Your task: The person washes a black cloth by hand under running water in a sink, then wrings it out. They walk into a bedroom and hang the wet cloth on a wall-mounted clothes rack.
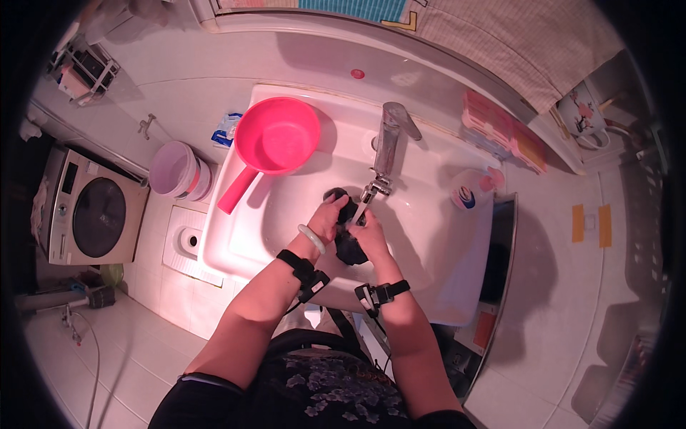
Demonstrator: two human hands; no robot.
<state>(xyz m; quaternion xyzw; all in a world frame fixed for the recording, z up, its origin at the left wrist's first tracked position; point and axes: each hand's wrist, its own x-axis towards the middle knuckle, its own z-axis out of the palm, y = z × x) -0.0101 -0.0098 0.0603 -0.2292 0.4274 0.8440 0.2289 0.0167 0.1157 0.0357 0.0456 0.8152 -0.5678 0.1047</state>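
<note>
Over the white sink basin [292, 214], a dark wet cloth [351, 251] hangs between both hands. My left hand [326, 219] grips its upper left part, thumb on top. On the right side, my right hand [370, 231] holds the same cloth close to the stream. Water runs from the chrome faucet [387, 150] through a jointed spout onto the cloth and the right fingers. The fingers of both hands are partly hidden by the cloth. What kind of cloth it is, I cannot tell.
A pink dipper [278, 137] rests on the sink's left rim, its handle towards me. A soap bottle [469, 194] stands at the right. Pink-lidded boxes [501, 128] sit against the back wall. Left of the sink are a bucket [174, 171] and a washing machine [96, 209].
</note>
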